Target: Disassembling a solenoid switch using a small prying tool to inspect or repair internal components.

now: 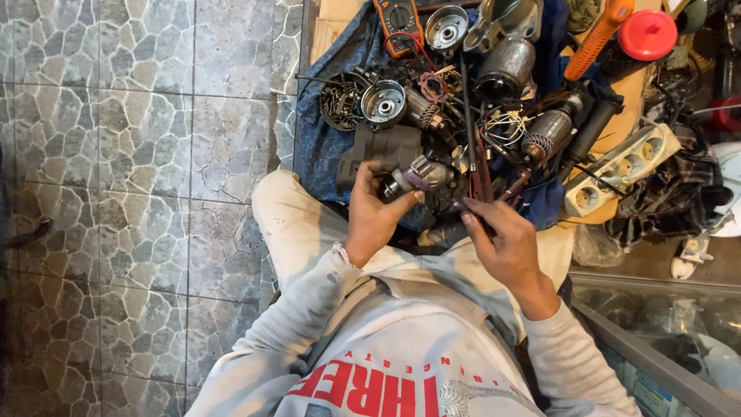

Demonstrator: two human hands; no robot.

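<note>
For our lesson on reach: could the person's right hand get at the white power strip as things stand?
Probably yes. The right hand grips thin tools near the motor part, and the power strip lies just beyond it to the right, uncovered on top. Only loose wires and a dark handle lie between; the hand would first need freeing.

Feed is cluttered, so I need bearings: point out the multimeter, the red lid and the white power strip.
multimeter (399, 23), head view, on its orange body.
red lid (647, 35), head view, on its flat top.
white power strip (622, 168), head view, on its socket face.
</note>
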